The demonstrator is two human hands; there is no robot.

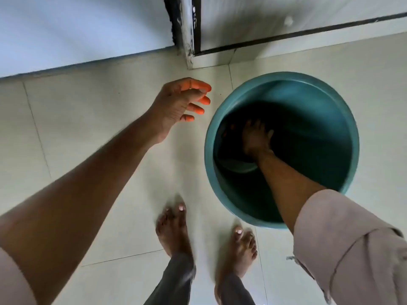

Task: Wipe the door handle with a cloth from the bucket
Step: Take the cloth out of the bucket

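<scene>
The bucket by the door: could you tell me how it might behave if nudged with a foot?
The bucket looks wide and round, standing flat on the tiled floor, so it would probably slide rather than tip. It seems to be thin plastic, likely light. The right hand reaches deep inside; whether water adds weight, I cannot tell.

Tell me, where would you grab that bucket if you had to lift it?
By the rim, from above, I'd guess. The bucket stands upright on the tiles with its mouth open to the top, and no carrying handle shows. The left hand hovers open beside the rim's near-left side, so that edge is easiest to hook. The right hand is deep inside already.
</scene>
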